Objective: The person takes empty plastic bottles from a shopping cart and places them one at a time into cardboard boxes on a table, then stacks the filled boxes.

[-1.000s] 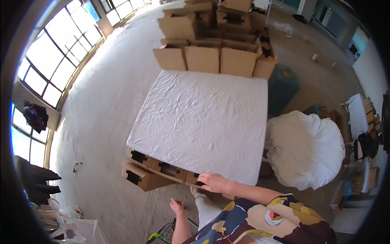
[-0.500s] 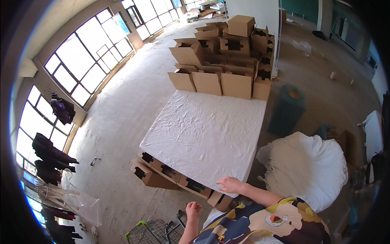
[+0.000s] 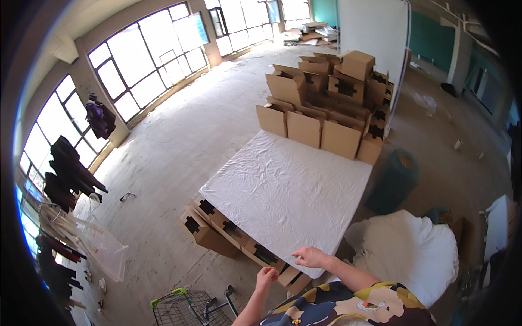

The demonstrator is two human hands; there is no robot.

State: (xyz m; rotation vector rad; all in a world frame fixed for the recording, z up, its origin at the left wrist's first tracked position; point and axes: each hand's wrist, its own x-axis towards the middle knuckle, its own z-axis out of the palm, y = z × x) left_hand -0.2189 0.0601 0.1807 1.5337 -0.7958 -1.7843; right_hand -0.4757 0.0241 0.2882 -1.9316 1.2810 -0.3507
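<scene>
Over the near edge of a white, wrinkled cloth cover [image 3: 288,187] spread on a low flat surface, my right hand [image 3: 309,257] is bent with thumb and fingertips drawn together. My left hand [image 3: 266,276] is curled closed, just left of it and beyond the cloth's edge. Whatever either hand holds, if anything, is too small to make out. Below the cloth's near left edge stand open brown cardboard boxes [image 3: 215,239], the closest of them right beneath my hands.
More open cardboard boxes [image 3: 331,103] are stacked at the cloth's far end. On the right lie a big white fabric bundle [image 3: 408,250] and a green wrapped roll [image 3: 392,181]. A wire cart [image 3: 187,307] stands at lower left. Dark clothes [image 3: 73,168] hang by the windows.
The view has shifted, so the scene sits lower and further right. My left hand has come up nearer to my right hand, which stays over the cloth's near edge.
</scene>
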